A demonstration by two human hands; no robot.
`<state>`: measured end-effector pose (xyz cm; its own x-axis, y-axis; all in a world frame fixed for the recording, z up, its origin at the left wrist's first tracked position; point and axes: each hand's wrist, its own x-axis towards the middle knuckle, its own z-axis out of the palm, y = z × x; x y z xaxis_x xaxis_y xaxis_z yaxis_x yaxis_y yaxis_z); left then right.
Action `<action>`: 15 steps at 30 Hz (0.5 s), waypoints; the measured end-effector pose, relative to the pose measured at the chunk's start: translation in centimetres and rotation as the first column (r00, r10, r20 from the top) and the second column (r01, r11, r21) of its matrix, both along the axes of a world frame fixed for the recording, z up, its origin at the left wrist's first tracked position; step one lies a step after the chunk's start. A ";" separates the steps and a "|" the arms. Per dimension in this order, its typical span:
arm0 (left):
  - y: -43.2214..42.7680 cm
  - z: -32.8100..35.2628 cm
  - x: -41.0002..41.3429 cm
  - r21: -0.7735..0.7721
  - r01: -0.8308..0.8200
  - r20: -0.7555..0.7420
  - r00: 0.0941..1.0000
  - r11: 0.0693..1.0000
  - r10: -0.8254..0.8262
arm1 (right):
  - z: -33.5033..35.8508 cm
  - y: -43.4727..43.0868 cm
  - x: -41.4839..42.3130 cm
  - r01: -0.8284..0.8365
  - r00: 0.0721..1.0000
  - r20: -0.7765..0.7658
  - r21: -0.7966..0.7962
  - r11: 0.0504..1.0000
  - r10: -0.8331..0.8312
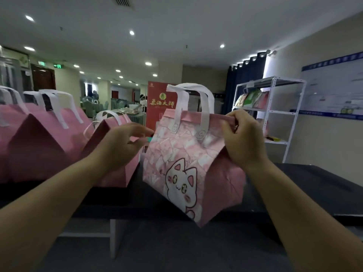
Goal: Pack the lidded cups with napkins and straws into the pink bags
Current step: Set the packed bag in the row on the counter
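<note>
A pink bag [186,163] with a white cat print and white handles stands tilted on the dark table [314,185], its top folded shut. My right hand [241,140] pinches the folded top edge at the bag's right corner. My left hand [121,144] hovers at the bag's left side, fingers spread, fingertips near a small teal tab; I cannot tell whether it touches the bag. No cups, napkins or straws are visible.
Several closed pink bags [39,142] with white handles stand in a row on the left of the table. A white metal shelf [275,114] with packets stands at the right. A red banner [159,107] rises behind the bag.
</note>
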<state>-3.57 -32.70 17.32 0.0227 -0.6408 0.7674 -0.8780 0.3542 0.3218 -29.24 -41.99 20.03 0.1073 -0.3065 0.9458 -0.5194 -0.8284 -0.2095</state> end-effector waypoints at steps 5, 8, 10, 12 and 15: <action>-2.5 -3.9 -0.9 0.181 0.124 -0.156 0.983 0.976 -0.096 | -3.1 -1.3 4.1 0.074 0.997 -0.032 0.106 0.992 -0.071; -3.3 -5.4 -1.6 0.309 0.157 -0.192 0.976 0.938 -0.100 | -5.1 -2.1 5.7 0.045 0.999 -0.013 0.205 0.978 -0.044; -3.6 -6.3 -2.2 0.351 0.173 -0.207 0.973 0.920 -0.104 | -5.8 -2.5 6.3 -0.024 0.999 -0.040 0.256 0.966 0.036; -4.0 -7.1 -2.4 0.362 0.126 -0.162 0.984 0.924 -0.071 | -6.2 -2.9 6.5 -0.118 0.987 -0.071 0.313 0.943 0.147; -4.6 -7.7 -1.9 0.334 0.056 -0.138 0.990 0.941 -0.010 | -7.3 -3.1 6.1 -0.208 0.953 -0.116 0.418 0.884 0.279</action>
